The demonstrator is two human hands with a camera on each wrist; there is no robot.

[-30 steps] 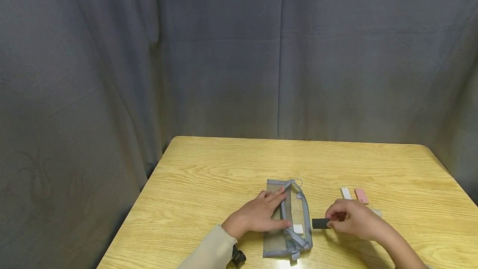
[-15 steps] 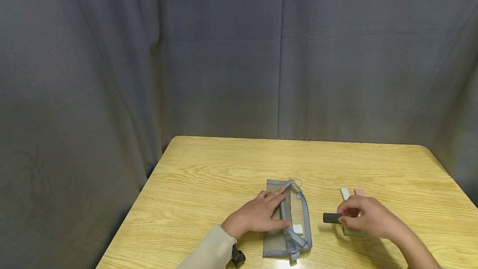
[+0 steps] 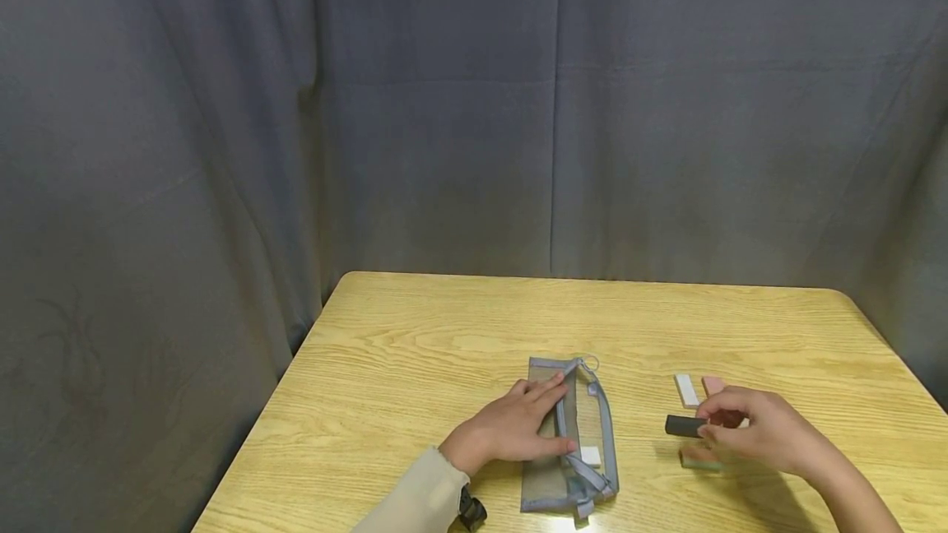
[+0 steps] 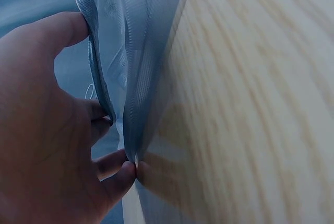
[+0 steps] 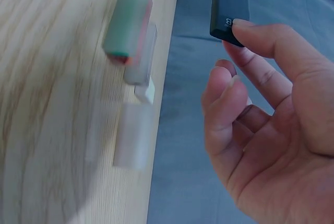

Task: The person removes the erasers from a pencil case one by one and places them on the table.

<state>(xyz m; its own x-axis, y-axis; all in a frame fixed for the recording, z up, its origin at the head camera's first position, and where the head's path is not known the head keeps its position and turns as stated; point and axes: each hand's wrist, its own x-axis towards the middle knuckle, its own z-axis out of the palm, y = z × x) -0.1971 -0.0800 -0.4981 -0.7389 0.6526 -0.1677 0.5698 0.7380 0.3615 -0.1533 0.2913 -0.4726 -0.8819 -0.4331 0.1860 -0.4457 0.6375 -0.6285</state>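
Observation:
A grey mesh pencil case (image 3: 546, 484) lies on the table, its zipped mouth spread apart. My left hand (image 3: 511, 426) rests on it with fingers and thumb spread; in the left wrist view the thumb presses one zip edge (image 4: 99, 72) while fingertips touch the mesh lower down. A small white block (image 3: 590, 456) shows within the case. My right hand (image 3: 766, 430) pinches a black eraser (image 3: 683, 426) between thumb and forefinger, above the table. The right wrist view shows small white lettering on this eraser (image 5: 229, 10), the other fingers loosely curled.
Around the right hand lie a white block (image 3: 686, 391), a partly hidden pink block (image 3: 714, 386) and a green block (image 3: 699, 458). A pale block (image 5: 133, 135) is blurred in the right wrist view. Grey curtain (image 3: 444, 105) hangs behind the wooden table (image 3: 415, 327).
My right hand has moved right, away from the pencil case, carrying the black eraser. The green block has come into view beneath it. My left hand stays in place.

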